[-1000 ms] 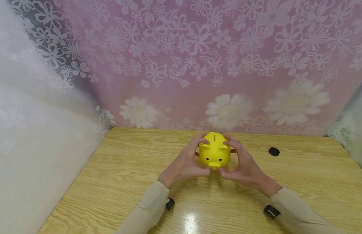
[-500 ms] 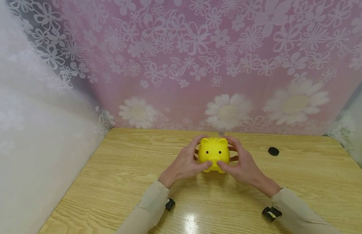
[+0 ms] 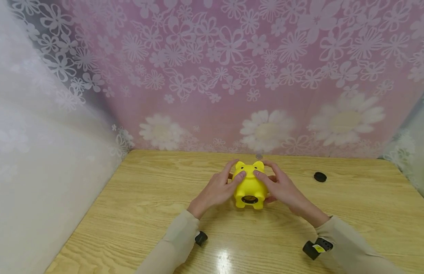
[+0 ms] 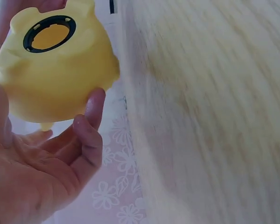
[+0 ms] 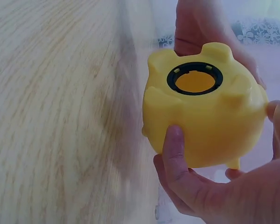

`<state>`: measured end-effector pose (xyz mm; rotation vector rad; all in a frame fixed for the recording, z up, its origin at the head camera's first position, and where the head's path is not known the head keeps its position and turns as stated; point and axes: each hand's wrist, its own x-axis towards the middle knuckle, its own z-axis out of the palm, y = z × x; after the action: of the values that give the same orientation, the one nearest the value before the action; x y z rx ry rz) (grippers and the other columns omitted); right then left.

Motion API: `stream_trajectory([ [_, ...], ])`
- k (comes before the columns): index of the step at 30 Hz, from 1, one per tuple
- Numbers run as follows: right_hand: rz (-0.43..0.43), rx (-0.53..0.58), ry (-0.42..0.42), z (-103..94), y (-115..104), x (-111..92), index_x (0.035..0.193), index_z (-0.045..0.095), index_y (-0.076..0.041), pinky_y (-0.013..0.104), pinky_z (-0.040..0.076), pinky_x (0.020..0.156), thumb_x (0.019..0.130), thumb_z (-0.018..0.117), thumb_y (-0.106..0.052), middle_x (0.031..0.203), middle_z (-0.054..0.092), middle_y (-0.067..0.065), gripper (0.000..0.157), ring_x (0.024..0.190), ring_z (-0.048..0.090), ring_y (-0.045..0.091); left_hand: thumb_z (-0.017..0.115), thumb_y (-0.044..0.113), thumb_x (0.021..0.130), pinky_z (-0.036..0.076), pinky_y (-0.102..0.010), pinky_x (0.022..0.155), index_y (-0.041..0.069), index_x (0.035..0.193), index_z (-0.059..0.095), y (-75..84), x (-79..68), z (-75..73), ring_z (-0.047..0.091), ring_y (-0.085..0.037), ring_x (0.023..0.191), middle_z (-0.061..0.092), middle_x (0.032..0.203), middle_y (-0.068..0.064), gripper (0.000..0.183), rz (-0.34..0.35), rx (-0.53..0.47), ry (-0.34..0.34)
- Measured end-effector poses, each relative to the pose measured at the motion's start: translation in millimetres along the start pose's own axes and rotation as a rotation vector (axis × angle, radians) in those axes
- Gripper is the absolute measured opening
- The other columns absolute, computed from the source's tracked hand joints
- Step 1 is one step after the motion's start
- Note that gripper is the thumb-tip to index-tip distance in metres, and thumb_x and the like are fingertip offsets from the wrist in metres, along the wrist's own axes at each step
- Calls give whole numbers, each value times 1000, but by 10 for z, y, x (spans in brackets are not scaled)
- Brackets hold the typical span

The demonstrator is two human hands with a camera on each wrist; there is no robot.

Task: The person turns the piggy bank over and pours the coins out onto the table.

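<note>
A yellow piggy bank [image 3: 251,186] is held between both hands over the table, tipped back so its belly faces the person. In its underside is a round opening with a black rim [image 5: 195,78], uncovered, showing the orange-yellow inside. My left hand [image 3: 215,190] grips one side, thumb near the snout, fingers wrapped behind. Opposite it, my right hand [image 3: 285,190] grips the other side the same way. In the left wrist view, the left fingertips [image 4: 95,105] press the yellow body. The coin slot on the back is hidden now.
A black round cap [image 3: 320,177] lies on the wooden table [image 3: 157,182] to the right. A small grey coin-like disc [image 3: 259,156] lies at the table's back edge, before the pink flowered curtain [image 3: 212,76]. Black bands are on both wrists.
Both hands have tipped the piggy bank backwards: its slotted top faced the person, then its face, and now the underside opening shows. The grey disc behind it has come into view.
</note>
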<state>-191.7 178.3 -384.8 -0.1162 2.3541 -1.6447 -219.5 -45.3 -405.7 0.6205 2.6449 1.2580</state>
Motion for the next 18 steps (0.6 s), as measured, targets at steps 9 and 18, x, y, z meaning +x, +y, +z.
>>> stream_trajectory([
  [9, 25, 48, -41, 13, 25, 7, 163, 13, -22, 49, 63, 81, 102, 55, -54, 147, 48, 33, 81, 106, 71, 29, 34, 73, 100, 61, -36, 81, 35, 162, 20, -27, 3, -16, 72, -18, 96, 63, 137, -14, 73, -31, -50, -78],
  [18, -68, 12, -81, -25, 73, 3, 165, 3, -25, 48, 59, 95, 103, 61, -40, 159, 30, 34, 86, 132, 56, 46, 54, 56, 102, 64, -45, 69, 45, 159, 14, -62, 4, -63, 75, -21, 85, 41, 157, -17, 70, -22, -320, -141],
])
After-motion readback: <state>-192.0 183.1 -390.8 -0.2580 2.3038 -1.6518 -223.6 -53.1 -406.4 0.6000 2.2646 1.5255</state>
